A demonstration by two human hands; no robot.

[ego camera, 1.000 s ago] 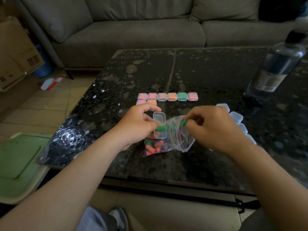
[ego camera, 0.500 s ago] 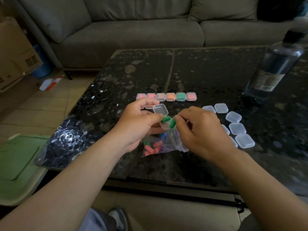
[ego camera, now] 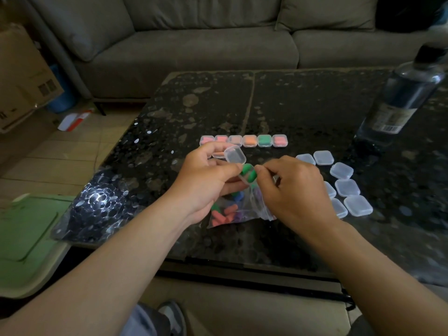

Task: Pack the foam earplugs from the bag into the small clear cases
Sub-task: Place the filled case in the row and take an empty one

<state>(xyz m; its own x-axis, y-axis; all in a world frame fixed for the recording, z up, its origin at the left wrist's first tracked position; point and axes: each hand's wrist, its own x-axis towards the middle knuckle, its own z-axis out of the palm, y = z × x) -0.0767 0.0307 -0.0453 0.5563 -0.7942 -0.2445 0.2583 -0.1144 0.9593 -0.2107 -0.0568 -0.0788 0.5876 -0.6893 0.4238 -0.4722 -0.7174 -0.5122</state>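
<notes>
Right hand (ego camera: 291, 187) out of bag (ego camera: 242, 212) now; we pinch green earplugs (ego camera: 249, 172) into open case (ego camera: 234, 154) gripped by left hand (ego camera: 206, 183).

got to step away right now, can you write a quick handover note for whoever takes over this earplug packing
Left hand: holds the open case, lid up, above the bag.
Right hand: pinches the green earplugs sitting in that case.
Done: six filled cases in a row at the far side; at least one more is partly hidden behind the left hand.
Left: shut this case, then fill the empty cases on the right from the bag.
</notes>
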